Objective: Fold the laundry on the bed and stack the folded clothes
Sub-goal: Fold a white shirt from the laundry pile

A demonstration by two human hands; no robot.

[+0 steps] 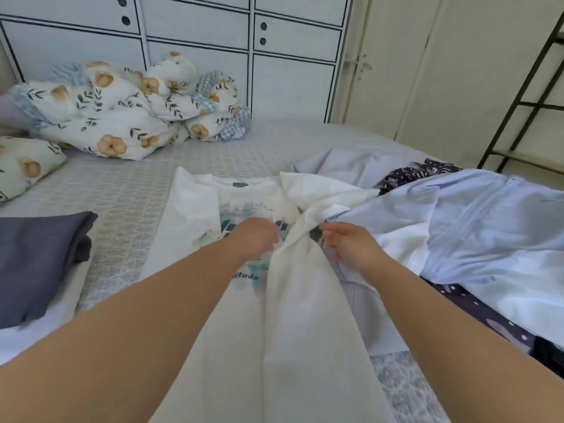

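A white T-shirt (195, 209) with a teal and dark print lies spread on the bed in front of me, its right side folded over towards the middle. My left hand (254, 239) lies on the printed chest with fingers curled at the folded edge. My right hand (351, 244) pinches the bunched fabric of that fold near the sleeve. At my left a folded dark grey garment (39, 257) rests on folded white cloth (36, 331). To my right lies a heap of unfolded laundry: a light blue garment (476, 227) and a dark dotted one (488, 312).
The bed (128, 190) has a grey patterned cover. A crumpled floral duvet (128, 108) and a floral pillow (24, 166) lie at the far left. White drawers (195, 35) stand behind the bed. A dark metal shelf frame (531, 96) is at the right.
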